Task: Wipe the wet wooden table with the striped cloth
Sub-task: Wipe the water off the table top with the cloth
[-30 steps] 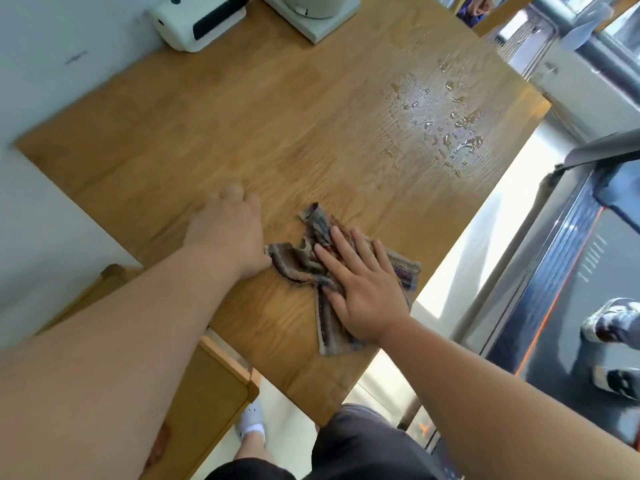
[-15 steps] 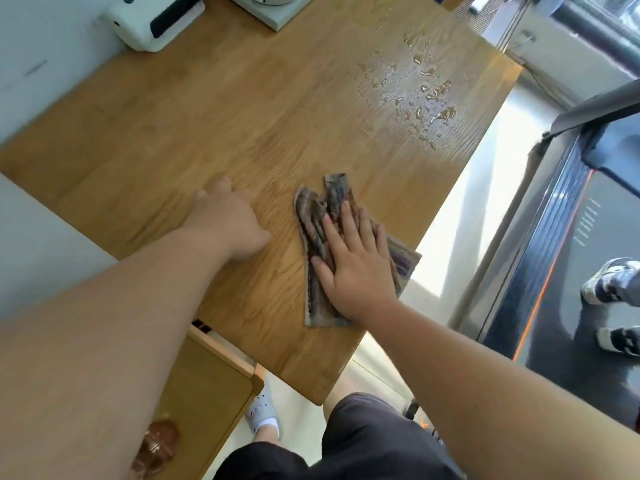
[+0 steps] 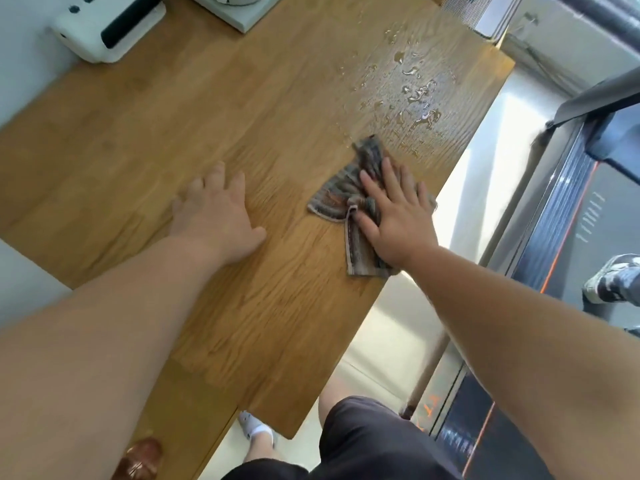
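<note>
The striped cloth (image 3: 341, 195), brown and grey, lies crumpled on the wooden table (image 3: 207, 116) near its right edge. My right hand (image 3: 394, 209) presses flat on top of the cloth, fingers spread and pointing toward the far end. Water droplets (image 3: 412, 95) glisten on the wood just beyond the cloth's far tip. My left hand (image 3: 218, 209) rests palm down on bare wood to the left of the cloth, holding nothing.
A white device (image 3: 104, 29) and a pale square base (image 3: 239, 8) stand at the table's far edge. A treadmill (image 3: 554, 237) runs along the right side, with someone's shoe (image 3: 609, 282) on it. A wooden stool (image 3: 187, 420) sits below left.
My right hand has slid the cloth away from me along the right edge, up to the droplets. My left hand has flattened on the wood and stayed beside it.
</note>
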